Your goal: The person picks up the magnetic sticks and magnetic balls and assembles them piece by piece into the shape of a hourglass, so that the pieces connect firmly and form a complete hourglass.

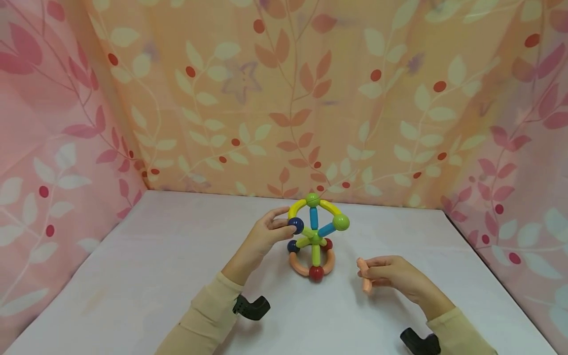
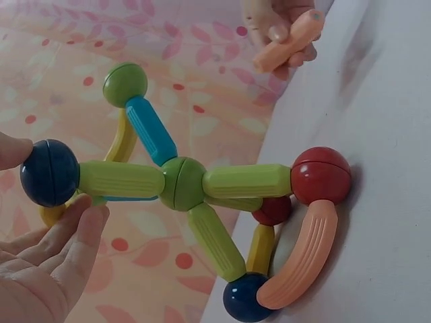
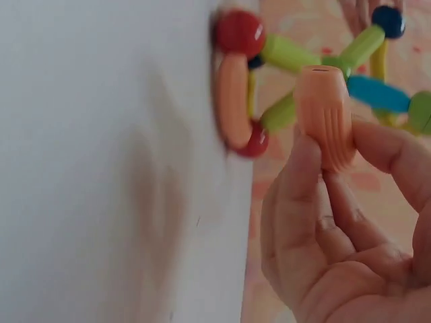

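A ball-and-stick building toy (image 1: pixel 316 251) stands on the table, with a green ball (image 2: pixel 183 184) at its centre and straight sticks running out to balls above and below. My left hand (image 1: pixel 259 239) holds a dark blue ball (image 2: pixel 49 173) on its upper left, thumb on one side and fingers on the other. Curved yellow sticks (image 1: pixel 330 207) link balls along the top. Around the base, curved orange sticks (image 2: pixel 303 259) join red and blue balls. Off to the right, my right hand (image 1: pixel 399 277) pinches a loose curved orange stick (image 3: pixel 324 118) between thumb and fingers, above the table.
The white table (image 1: pixel 146 276) reaches back to a flowered curtain (image 1: pixel 284 98), with patterned cloth on both sides as well. Black curved wrist mounts (image 1: pixel 252 308) stick out near both sleeves.
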The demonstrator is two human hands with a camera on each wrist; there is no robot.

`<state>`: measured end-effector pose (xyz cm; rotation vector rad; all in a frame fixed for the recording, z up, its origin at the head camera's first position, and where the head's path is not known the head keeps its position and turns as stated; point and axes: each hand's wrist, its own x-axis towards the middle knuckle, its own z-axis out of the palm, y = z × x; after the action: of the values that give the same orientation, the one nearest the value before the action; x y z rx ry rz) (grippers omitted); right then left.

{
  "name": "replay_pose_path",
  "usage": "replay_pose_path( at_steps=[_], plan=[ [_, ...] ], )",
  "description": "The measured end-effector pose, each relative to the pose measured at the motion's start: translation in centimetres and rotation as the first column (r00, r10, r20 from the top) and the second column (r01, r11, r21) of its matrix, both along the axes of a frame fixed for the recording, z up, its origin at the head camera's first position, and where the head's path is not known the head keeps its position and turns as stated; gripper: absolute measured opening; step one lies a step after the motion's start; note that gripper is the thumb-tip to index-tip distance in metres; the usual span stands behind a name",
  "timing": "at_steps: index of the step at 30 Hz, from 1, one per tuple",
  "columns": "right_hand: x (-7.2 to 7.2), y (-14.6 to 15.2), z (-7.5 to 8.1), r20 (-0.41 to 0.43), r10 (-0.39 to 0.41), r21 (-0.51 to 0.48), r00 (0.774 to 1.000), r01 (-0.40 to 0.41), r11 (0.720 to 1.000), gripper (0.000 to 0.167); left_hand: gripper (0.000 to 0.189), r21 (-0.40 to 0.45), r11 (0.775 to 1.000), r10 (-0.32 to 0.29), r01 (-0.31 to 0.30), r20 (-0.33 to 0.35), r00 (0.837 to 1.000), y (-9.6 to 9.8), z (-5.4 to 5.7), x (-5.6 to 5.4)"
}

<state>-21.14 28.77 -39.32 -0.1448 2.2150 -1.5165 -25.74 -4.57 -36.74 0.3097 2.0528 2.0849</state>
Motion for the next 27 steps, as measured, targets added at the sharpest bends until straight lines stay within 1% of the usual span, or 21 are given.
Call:
replay_pose_path(
  at_steps=[3, 6, 8, 10, 13, 15, 17, 22, 27],
  plan=[
    [0.1, -1.5, 0.5, 0.064, -0.002, -0.138, 0.998, 0.011, 0.99, 0.051, 0.059, -0.002, 1.0, -0.006, 0.006, -0.005, 1.0, 0.1, 0.1, 0.0],
    [0.3, -2.6, 1.3, 0.125, 0.007, -0.278, 0.992, 0.029, 0.96, 0.049, 0.059, -0.012, 1.0, -0.016, 0.016, -0.015, 1.0, 0.1, 0.1, 0.0],
    [0.6, -3.3, 1.8, 0.146, -0.005, -0.328, 0.989, 0.053, 0.943, 0.045, 0.06, -0.016, 1.0, -0.018, 0.018, -0.02, 1.0, 0.1, 0.1, 0.0],
    [0.8, -4.0, 2.4, 0.15, -0.03, -0.355, 0.988, 0.083, 0.931, 0.043, 0.06, -0.016, 1.0, -0.019, 0.019, -0.02, 1.0, 0.0, 0.1, 0.1],
    [0.9, -4.9, 3.1, 0.14, -0.069, -0.367, 0.988, 0.117, 0.923, 0.048, 0.061, -0.013, 1.0, -0.017, 0.017, -0.02, 1.0, 0.0, 0.2, 0.1],
    [0.8, -5.6, 3.6, 0.124, -0.082, -0.374, 0.989, 0.123, 0.919, 0.053, 0.061, -0.009, 1.0, -0.014, 0.014, -0.02, 1.0, -0.1, 0.2, 0.1],
    [0.7, -6.2, 3.9, 0.118, -0.097, -0.379, 0.988, 0.136, 0.915, 0.054, 0.061, -0.006, 1.0, -0.011, 0.011, -0.02, 1.0, -0.1, 0.1, 0.0],
    [0.5, -7.4, 4.4, 0.133, -0.13, -0.412, 0.983, 0.174, 0.894, 0.036, 0.061, -0.007, 1.0, -0.008, 0.008, -0.009, 1.0, -0.2, 0.1, 0.1],
    [0.5, -7.8, 4.7, 0.154, -0.14, -0.456, 0.978, 0.196, 0.868, 0.023, 0.061, -0.015, 1.0, -0.008, 0.008, -0.005, 1.0, -0.2, 0.1, 0.1]
  ],
)
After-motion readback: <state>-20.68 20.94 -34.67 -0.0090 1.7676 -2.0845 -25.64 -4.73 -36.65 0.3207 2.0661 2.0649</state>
